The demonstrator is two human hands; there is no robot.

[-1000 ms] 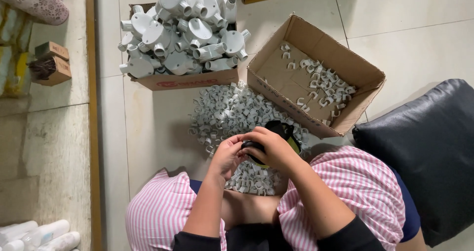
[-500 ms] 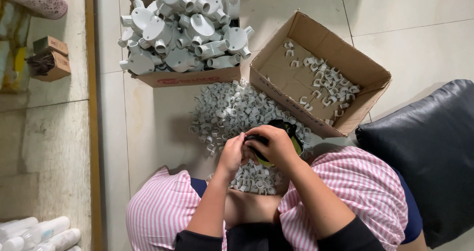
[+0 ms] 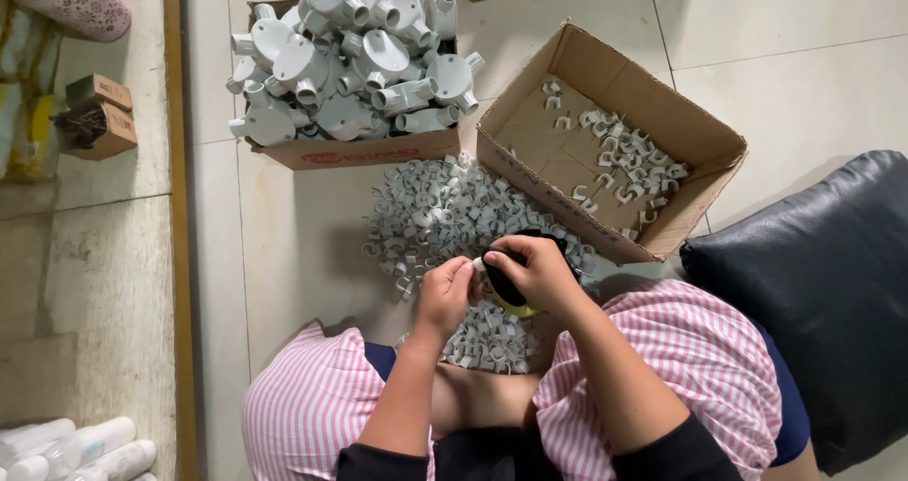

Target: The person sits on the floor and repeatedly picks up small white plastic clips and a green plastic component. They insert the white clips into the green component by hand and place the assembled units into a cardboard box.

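A small white clip (image 3: pixel 479 265) sits pinched between both hands, above the clip pile (image 3: pixel 445 218) on the floor. The left hand (image 3: pixel 445 292) grips it with its fingertips; the right hand (image 3: pixel 537 271) also clasps a black-and-yellow tool (image 3: pixel 506 292). An open cardboard box (image 3: pixel 605 145) lies just beyond.

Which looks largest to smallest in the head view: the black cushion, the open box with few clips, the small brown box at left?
1. Black cushion
2. Open box
3. Small brown box
All three lie on the floor, so nearness hardly changes the order.
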